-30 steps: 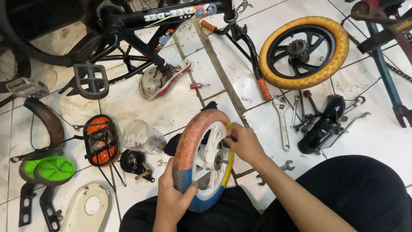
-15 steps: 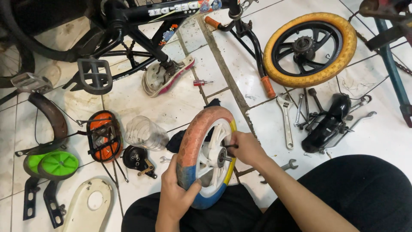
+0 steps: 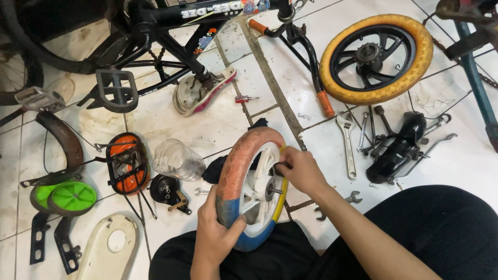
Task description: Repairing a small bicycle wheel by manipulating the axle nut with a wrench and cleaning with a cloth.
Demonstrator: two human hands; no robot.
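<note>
The left hand (image 3: 218,239) clamps the small wheel (image 3: 252,189) by its tyre (stiff, likely light, best gripped at the rim), while right-hand fingers (image 3: 284,168) pinch its spoke edge.

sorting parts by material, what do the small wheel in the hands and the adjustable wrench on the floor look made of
Small wheel, steadied by the left hand and touched at the rim by the right hand: the tyre looks like matt rubber, faded orange and blue with scuffs; the white spokes look like moulded plastic, smooth and thick. Adjustable wrench: apparently bare steel, grey with a dull sheen.
</note>
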